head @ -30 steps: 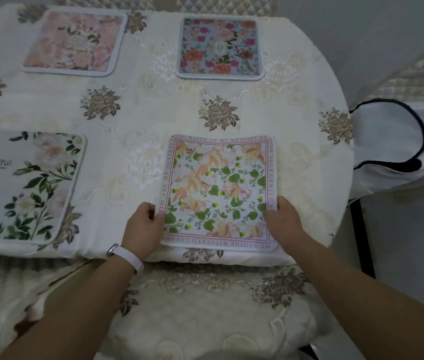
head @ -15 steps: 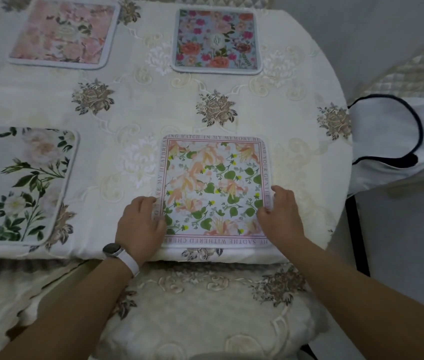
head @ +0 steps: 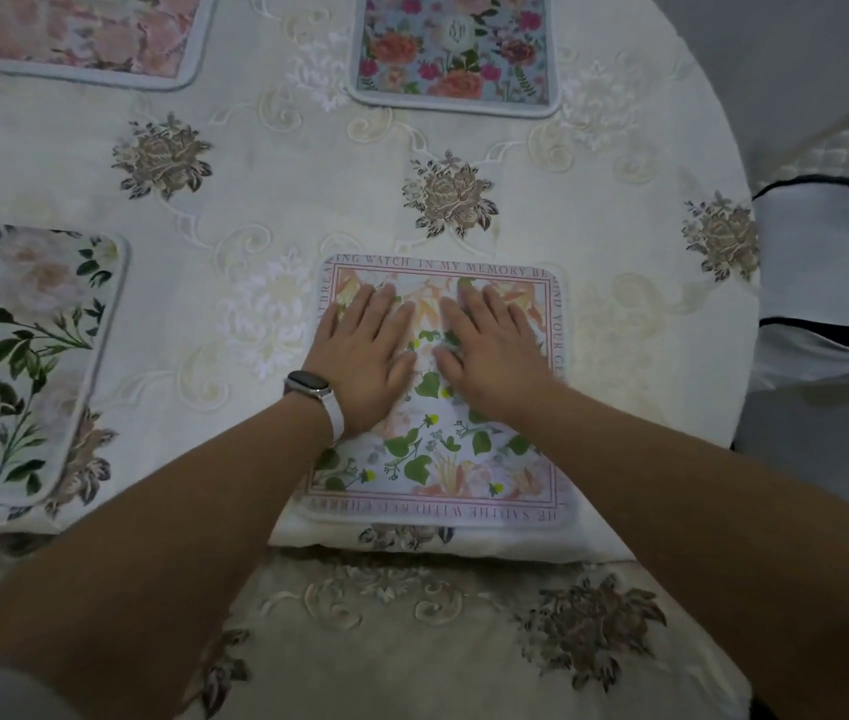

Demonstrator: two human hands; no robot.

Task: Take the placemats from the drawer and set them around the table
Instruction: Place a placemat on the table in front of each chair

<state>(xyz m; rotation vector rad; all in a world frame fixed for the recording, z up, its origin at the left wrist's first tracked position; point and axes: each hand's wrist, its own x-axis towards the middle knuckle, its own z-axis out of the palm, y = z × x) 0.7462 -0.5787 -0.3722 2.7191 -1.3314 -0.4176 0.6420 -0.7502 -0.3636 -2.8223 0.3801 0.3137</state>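
Note:
A square placemat with peach lilies and a lettered border [head: 443, 459] lies flat at the near edge of the round table [head: 308, 174]. My left hand [head: 365, 356], with a white-strapped watch on the wrist, rests palm down on the mat's upper left. My right hand [head: 490, 350] lies flat beside it on the upper right. Both have fingers spread and hold nothing. Three more mats lie around: a white-flower one [head: 22, 356] at left, a pink one [head: 89, 33] far left, a blue rose one [head: 456, 49] far centre.
The table wears a cream embroidered cloth with brown rose motifs. A chair seat with matching cover [head: 412, 641] sits directly below the table edge. A white bag with dark trim [head: 827, 283] hangs at the right, beyond the table's rim.
Both hands left the mat's lower corners and moved up onto its middle, now lying flat on it. The camera has come closer to the table.

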